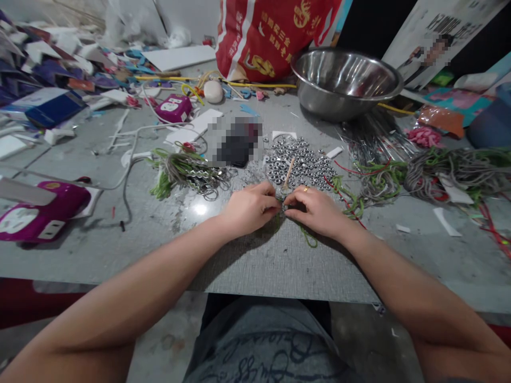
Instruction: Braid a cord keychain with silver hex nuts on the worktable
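Note:
Near the middle of the table, my left hand (252,207) and my right hand (313,210) almost meet, fingers closed in a pinch. Between the fingertips is a green cord (310,239), whose loop hangs out onto the table below my right hand. A small greyish piece shows at the fingertips, too small to name. Just beyond my hands lies a pile of shiny silver beads (297,154), with a thin wooden stick (289,171) standing out of it. Left of my left hand rests a bundle of green and grey cords (175,167) strung with silver beads.
A steel bowl (347,85) stands at the back right beside a red bag (259,42). More cords (451,173) lie to the right. Purple power sockets (43,210), a white cable (136,138), a blurred dark object (235,143) and scraps (59,64) occupy the left and back.

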`<state>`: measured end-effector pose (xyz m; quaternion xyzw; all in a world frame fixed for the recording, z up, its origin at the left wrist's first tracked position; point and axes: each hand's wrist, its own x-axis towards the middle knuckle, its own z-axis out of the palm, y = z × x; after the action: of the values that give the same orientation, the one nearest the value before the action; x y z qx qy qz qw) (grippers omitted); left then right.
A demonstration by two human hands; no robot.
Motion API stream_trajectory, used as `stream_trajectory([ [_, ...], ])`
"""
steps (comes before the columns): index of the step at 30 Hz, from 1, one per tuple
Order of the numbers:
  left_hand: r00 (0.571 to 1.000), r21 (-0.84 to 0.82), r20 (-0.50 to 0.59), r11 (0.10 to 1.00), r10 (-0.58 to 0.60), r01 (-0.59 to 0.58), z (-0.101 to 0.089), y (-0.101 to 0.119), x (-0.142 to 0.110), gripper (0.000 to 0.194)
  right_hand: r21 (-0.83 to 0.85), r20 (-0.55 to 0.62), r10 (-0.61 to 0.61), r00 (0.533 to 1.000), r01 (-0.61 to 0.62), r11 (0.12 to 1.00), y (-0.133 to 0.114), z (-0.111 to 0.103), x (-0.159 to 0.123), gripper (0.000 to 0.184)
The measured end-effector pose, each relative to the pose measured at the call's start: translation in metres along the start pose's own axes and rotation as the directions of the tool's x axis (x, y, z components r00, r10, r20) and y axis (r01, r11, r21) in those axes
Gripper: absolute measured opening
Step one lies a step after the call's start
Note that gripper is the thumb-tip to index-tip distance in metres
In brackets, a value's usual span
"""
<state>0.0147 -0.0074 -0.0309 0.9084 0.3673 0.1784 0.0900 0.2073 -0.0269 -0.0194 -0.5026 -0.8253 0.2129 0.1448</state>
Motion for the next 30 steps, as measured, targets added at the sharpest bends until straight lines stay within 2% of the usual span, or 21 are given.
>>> stream_trajectory([
  [6,0.998,-0.016,0.035,0.999,-0.045,0.046,0.007,0.002,0.001,0.016,-0.002,-0.019,-0.033,0.999,0.033,0.999,0.003,0.006,0.002,0.007],
  [10,0.993,-0.019,0.075,0.995,-0.092,0.094,0.009,0.003,0.002,0.018,0.019,-0.024,-0.011,1.0,0.012,1.0,0.002,0.008,0.003,0.007],
  [17,0.988,-0.033,0.095,0.992,-0.121,0.125,0.007,0.005,0.003,0.018,0.082,-0.046,-0.026,0.999,0.03,0.996,0.003,0.0,0.001,0.009],
  [22,0.983,-0.019,0.124,0.99,-0.137,0.141,0.005,0.007,0.004,0.019,0.03,-0.016,-0.028,0.999,0.029,0.999,0.003,-0.002,0.0,0.007],
  [30,0.986,-0.005,0.106,0.991,-0.13,0.132,0.009,0.006,0.004,0.018,-0.025,-0.005,-0.055,0.998,0.055,0.998,0.002,0.002,0.002,0.009],
])
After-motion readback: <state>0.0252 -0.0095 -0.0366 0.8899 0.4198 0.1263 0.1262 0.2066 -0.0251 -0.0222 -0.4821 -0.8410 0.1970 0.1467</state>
